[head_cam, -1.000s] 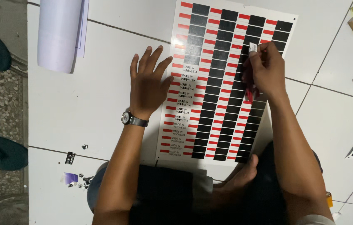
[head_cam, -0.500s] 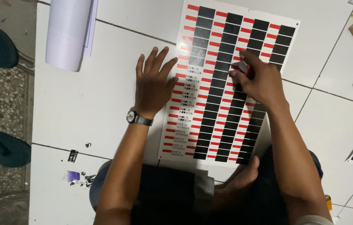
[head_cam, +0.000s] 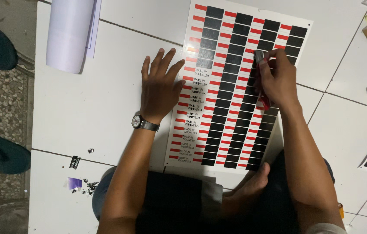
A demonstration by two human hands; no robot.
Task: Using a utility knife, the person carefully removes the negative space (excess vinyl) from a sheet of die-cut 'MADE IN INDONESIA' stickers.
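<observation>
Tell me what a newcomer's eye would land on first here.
The large white sheet of black and red rectangular labels on the white tiled floor dominates the centre. The left hand lies flat on its left edge, while the right hand grips a red-handled cutter over the columns.

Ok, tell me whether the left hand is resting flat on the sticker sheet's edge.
Yes: the left hand lies palm down, fingers spread, at the left edge of the sticker sheet, while the right hand grips a red cutter.

The left hand point(head_cam: 161, 89) lies flat, palm down, fingers spread and pointing away, a watch on its wrist. The right hand point(head_cam: 278, 80) is curled in a closed grip, forearm reaching forward.
</observation>
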